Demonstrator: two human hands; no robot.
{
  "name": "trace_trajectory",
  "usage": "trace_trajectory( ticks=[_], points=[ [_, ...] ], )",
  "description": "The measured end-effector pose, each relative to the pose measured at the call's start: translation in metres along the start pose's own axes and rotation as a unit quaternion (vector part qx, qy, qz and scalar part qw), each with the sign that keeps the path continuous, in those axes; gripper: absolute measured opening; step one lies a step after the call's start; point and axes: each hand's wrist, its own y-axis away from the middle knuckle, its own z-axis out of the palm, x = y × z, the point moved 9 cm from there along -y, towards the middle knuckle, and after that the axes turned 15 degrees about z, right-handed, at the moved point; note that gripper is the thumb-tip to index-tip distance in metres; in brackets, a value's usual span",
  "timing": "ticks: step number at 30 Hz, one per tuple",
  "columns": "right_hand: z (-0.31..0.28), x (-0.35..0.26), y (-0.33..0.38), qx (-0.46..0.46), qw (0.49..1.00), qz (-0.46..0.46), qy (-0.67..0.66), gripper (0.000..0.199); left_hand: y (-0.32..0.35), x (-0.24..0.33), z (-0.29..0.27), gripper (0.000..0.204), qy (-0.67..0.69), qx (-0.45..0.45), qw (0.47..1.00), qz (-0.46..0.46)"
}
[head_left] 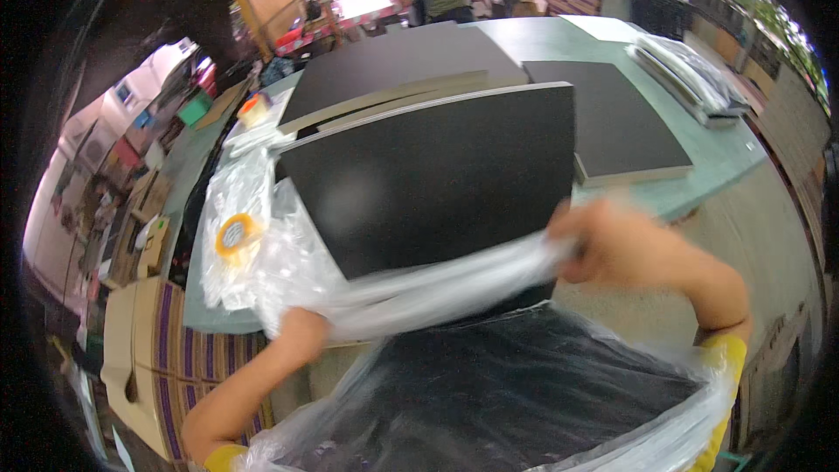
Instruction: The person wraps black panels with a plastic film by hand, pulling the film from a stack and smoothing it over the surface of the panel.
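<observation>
Left hand (301, 332) and right hand (612, 245), both closed on a stretched clear plastic sheet (437, 284) drawn across the near edge of a black board (428, 175). The board overhangs the near edge of the green table (725, 153). Tape roll (236, 233) at the table's left edge; 2 more dark boards (620, 122) behind.
</observation>
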Motion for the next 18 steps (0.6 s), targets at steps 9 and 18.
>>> trace_trajectory(
  ticks=[9,18],
  points=[
    [0.024,0.058,-0.041,0.191,0.976,-0.023,0.105,0.048,0.114,-0.159,-0.065,0.032,0.174,0.62,0.673,-0.364],
    [-0.092,0.121,-0.057,0.421,0.907,0.019,0.007,0.058,0.056,-0.102,-0.204,0.067,0.132,0.642,0.748,-0.101]
  ],
)
